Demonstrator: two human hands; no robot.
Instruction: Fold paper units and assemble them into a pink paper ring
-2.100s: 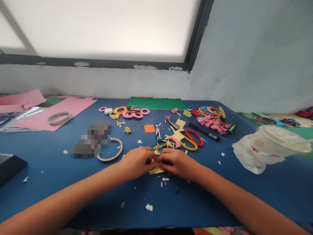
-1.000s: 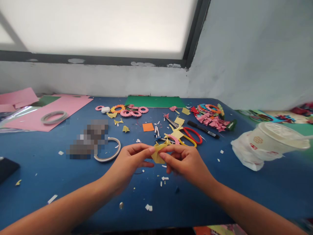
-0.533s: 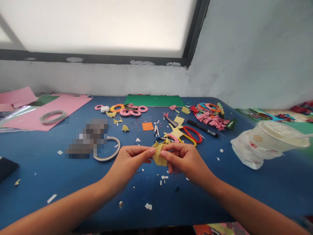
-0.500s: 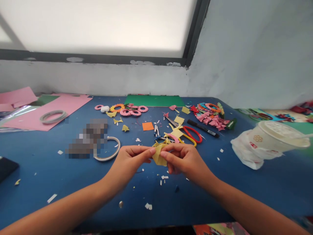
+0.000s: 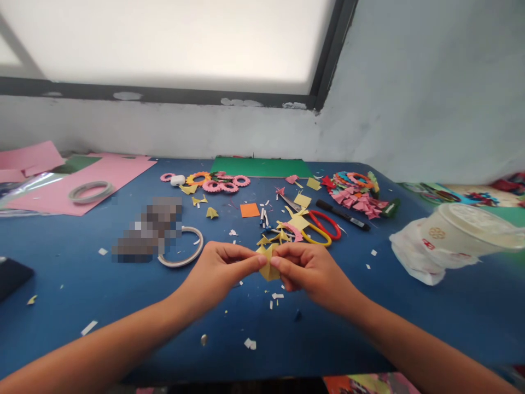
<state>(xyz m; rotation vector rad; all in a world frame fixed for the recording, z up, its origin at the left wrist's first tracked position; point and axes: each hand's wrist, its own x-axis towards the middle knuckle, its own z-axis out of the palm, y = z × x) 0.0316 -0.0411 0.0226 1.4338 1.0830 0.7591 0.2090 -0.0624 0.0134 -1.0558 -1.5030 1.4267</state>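
left hand point(image 5: 217, 273) and right hand point(image 5: 314, 271) both bare, fingers point(image 5: 233, 250) slim, smooth outline at the knuckles. wrists point(image 5: 174, 309) narrow and uncovered. left forearm point(image 5: 110, 339) and right forearm point(image 5: 410, 339) bare as far as the frame shows, slender, widening from wrist toward the frame edge, same build on each side. thumbnails point(image 5: 262, 260) visible, look short, finer nail detail too small to tell, upper arms out of frame
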